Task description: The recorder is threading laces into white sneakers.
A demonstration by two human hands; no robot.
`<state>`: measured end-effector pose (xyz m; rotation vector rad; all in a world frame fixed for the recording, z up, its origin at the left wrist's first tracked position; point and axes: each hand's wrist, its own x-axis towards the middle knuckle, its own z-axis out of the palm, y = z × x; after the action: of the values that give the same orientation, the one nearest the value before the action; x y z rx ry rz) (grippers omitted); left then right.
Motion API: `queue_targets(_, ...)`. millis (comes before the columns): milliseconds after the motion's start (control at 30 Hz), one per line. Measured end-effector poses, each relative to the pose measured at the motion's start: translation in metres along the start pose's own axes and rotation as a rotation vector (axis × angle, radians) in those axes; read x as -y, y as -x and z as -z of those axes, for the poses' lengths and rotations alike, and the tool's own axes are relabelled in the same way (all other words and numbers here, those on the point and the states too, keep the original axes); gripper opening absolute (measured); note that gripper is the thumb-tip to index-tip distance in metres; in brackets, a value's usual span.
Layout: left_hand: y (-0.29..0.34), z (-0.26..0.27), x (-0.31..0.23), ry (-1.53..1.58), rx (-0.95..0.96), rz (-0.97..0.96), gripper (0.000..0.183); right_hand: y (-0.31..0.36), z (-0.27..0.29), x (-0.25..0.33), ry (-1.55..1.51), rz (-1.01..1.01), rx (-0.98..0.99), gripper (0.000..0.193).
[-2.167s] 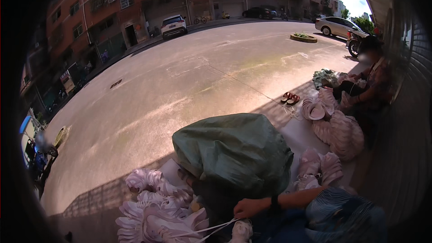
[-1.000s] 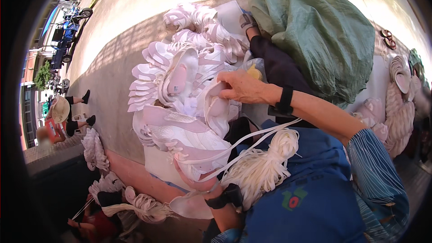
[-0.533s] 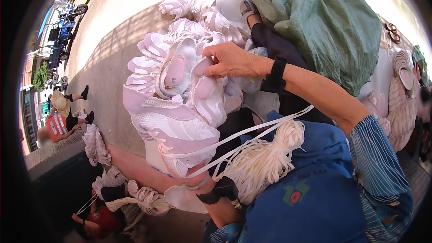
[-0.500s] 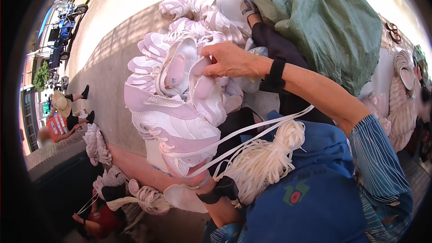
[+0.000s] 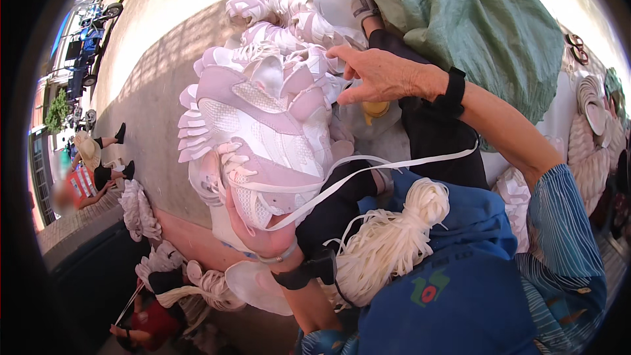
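Note:
A white and pale-pink shoe upper [image 5: 279,125] is gripped at its lower end by my left hand [image 5: 266,236], whose fingers are partly hidden behind it. A loose white lace [image 5: 427,158] runs from this upper out to the right across my legs. My right hand [image 5: 388,77] hovers to the right of the upper, thumb and forefinger apart, with nothing between them. More pink and white shoe uppers [image 5: 279,10] are heaped beyond and beneath the held one. On my lap lies a tied bundle of white laces [image 5: 401,243].
A big green sack [image 5: 473,39] stands at the far right beside my leg. Further strings of uppers [image 5: 588,164] lie at the right edge. At the left, one person sits in an orange vest [image 5: 82,183]; another in red [image 5: 151,325] handles a lace at lower left.
My right hand has let go of the uppers' edge and moved right, its fingers spreading. The held upper has come up and now covers the opened upper behind it.

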<state>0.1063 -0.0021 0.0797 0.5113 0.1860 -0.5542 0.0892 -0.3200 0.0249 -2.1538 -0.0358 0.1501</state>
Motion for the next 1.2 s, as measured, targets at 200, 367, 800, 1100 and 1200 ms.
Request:
queue_targets(200,-0.009,-0.019,0.029,-0.060,0.072,0.176,0.049,0.026,-0.030,-0.009,0.571,0.002,0.168,0.058)
queue_targets(367,-0.013,-0.030,0.049,-0.101,-0.103,0.170,0.052,0.017,-0.040,-0.018,0.755,0.030,0.364,0.056)
queue_targets(800,-0.007,-0.018,0.091,-0.134,-0.050,0.261,0.052,0.027,-0.075,-0.052,0.376,0.428,-0.137,0.033)
queue_targets(1100,0.007,-0.006,0.106,-0.060,0.021,0.320,0.058,0.040,-0.062,-0.055,0.429,0.605,0.194,0.057)
queue_targets(1200,0.015,-0.004,0.117,-0.020,-0.001,0.332,0.058,0.048,-0.030,-0.051,0.114,0.195,0.365,0.051)
